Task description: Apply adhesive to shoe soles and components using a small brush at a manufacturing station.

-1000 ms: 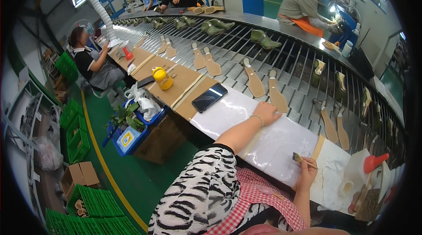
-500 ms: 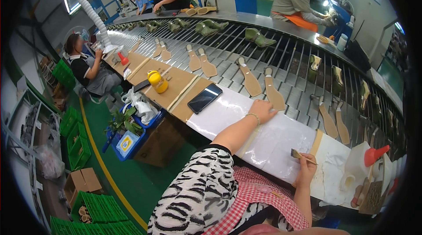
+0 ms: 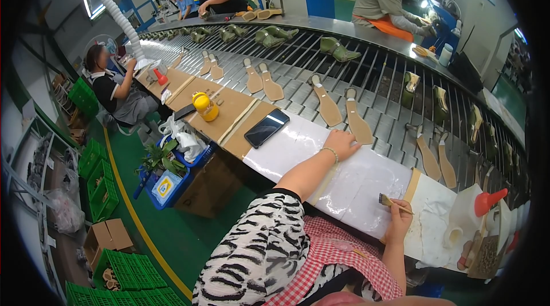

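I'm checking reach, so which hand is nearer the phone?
Left. The left hand is to the right of the phone, apart from it; the right hand, holding a brush, is farther right and lower in the picture.

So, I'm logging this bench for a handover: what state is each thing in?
Left hand, beside tan soles; contact unclear
Right hand, closed around brush
Brush, held, bristles pointing left
Tan soles, lying on conveyor, mostly in pairs
Phone, face up, screen dark
Yellow container, upright
White bottle, red top on
Green shoes, spaced along conveyor
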`<state>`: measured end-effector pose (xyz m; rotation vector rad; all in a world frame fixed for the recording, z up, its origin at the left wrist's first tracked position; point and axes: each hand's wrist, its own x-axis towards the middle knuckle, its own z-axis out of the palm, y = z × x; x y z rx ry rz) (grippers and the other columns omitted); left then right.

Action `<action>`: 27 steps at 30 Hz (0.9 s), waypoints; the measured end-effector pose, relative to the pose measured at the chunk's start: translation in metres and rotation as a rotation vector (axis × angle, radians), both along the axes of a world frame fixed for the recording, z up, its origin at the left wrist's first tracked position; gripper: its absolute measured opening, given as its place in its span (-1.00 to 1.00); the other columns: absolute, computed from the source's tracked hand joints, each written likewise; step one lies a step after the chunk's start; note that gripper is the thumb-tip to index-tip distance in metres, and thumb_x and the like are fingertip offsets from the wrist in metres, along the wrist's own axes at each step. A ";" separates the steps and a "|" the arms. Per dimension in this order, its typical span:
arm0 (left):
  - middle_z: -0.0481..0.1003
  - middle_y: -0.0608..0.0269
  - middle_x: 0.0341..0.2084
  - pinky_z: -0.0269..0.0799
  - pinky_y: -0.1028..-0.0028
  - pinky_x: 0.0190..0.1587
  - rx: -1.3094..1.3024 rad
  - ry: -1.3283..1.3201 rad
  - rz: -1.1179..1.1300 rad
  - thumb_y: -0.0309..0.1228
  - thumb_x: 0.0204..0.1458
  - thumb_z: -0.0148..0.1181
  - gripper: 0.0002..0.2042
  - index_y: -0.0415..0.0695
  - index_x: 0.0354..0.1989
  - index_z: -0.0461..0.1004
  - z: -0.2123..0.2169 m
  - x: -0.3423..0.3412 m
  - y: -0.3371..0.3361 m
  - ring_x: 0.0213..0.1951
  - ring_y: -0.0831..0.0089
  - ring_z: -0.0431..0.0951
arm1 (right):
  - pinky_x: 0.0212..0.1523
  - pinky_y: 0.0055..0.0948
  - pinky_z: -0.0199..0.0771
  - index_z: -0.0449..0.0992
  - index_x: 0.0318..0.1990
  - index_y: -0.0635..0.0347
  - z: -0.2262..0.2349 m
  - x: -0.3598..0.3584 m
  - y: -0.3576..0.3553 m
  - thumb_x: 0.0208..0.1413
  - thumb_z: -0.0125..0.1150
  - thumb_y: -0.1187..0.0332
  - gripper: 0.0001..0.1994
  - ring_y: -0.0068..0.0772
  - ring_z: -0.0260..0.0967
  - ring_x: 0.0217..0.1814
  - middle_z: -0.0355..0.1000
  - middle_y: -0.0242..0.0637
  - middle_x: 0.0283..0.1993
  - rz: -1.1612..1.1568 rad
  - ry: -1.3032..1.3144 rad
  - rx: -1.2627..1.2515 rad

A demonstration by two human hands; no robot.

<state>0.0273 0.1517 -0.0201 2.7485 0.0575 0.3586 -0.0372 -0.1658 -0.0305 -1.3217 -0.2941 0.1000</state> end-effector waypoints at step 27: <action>0.51 0.16 -0.34 0.19 0.28 -0.02 0.037 -0.017 0.016 -0.03 0.10 -0.03 -0.62 -0.09 -0.35 0.53 -0.013 0.003 0.009 -0.17 0.23 0.45 | -0.12 -0.60 0.30 0.45 -0.21 0.28 -0.006 0.000 0.009 0.14 0.15 0.46 -0.89 -0.59 0.35 -0.22 0.46 -0.34 -0.25 -0.012 -0.007 0.013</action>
